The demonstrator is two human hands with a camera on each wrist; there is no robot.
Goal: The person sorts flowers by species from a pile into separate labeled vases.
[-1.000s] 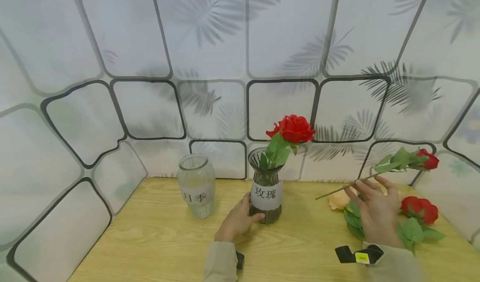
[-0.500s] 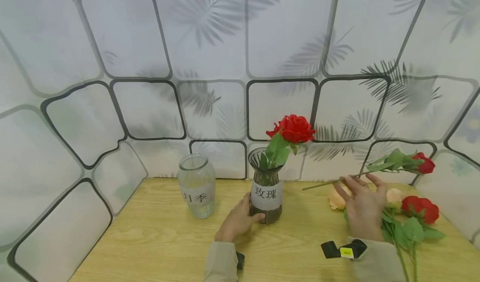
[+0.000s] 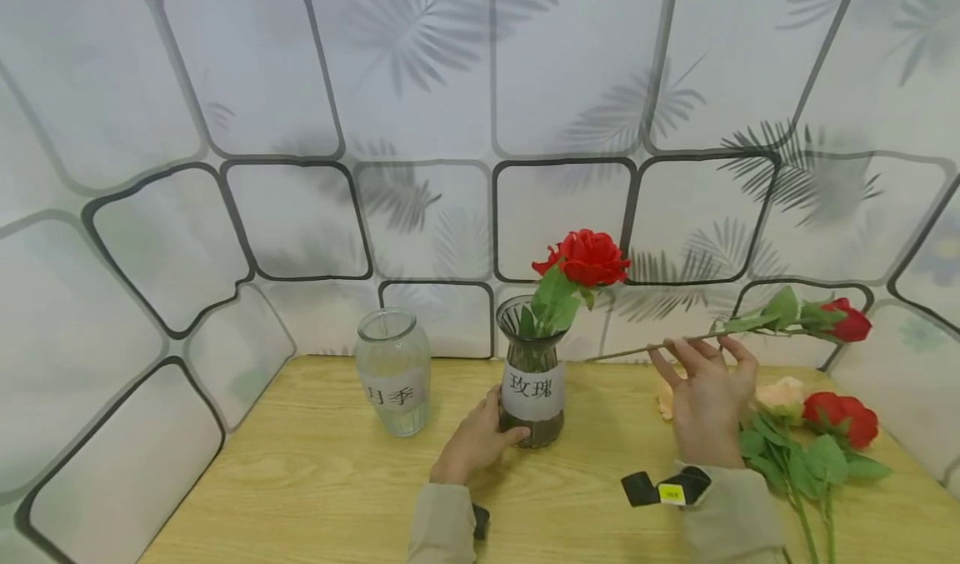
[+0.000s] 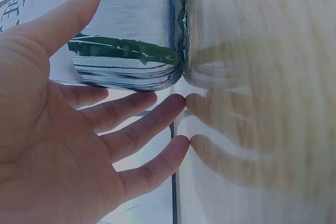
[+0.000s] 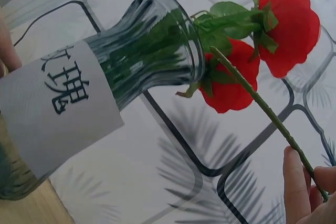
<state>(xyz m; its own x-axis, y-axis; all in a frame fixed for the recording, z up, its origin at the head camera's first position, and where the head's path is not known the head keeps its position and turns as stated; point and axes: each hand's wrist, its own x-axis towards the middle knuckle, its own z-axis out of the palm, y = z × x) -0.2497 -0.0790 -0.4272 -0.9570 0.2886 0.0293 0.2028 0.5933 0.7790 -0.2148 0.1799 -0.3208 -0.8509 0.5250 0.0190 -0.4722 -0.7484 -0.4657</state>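
A dark-tinted glass vase [image 3: 531, 354] with a white character label stands on the table, leaning red roses [image 5: 291, 32] in its mouth. My left hand [image 3: 480, 441] holds its lower part, thumb across the front and fingers spread along the other side. In the left wrist view a green stem [image 4: 123, 50] shows through the glass. My right hand [image 3: 708, 406] pinches another artificial rose [image 3: 847, 321] by its stem, the bloom pointing right. In the right wrist view that stem's tip [image 5: 216, 52] appears in front of the vase's mouth; whether it touches cannot be told.
A clear labelled glass vase [image 3: 390, 356] stands to the left. At the right lie another red rose [image 3: 842, 419], peach flowers [image 3: 782, 397] and green stems on the wooden table [image 3: 315, 481]. A patterned cloth wall [image 3: 420, 222] rises behind.
My right hand has moved left with the rose, bringing the stem's free end nearer the dark vase. The left hand and both vases have stayed in place.
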